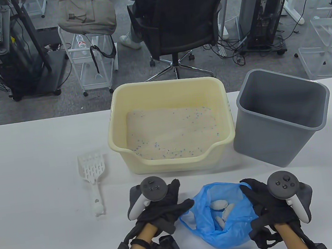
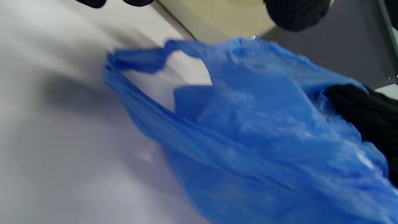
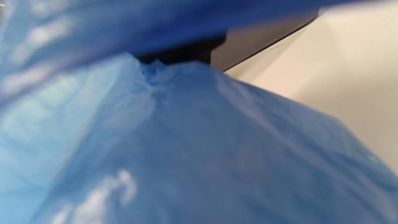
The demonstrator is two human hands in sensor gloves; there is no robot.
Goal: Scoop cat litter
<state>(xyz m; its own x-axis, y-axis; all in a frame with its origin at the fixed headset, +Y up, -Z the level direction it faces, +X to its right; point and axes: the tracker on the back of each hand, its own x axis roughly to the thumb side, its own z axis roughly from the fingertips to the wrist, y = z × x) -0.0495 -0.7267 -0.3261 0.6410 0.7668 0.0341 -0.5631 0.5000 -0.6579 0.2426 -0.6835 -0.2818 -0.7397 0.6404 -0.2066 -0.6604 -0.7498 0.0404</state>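
A blue plastic bag lies on the table's front edge with its mouth spread, and a few white litter clumps sit inside. My right hand grips the bag's right rim; its black glove shows in the bag's fold in the left wrist view. The bag fills the right wrist view. My left hand reaches to the bag's left rim; in the left wrist view its fingertips hang clear of the bag, whose handle loop lies loose. The white slotted scoop lies on the table to the left, held by neither hand.
A cream litter box with pale litter stands behind the bag. A grey waste bin stands to its right, tilted in this view. Beyond the table's far edge are an office chair with a seated person, carts and computers.
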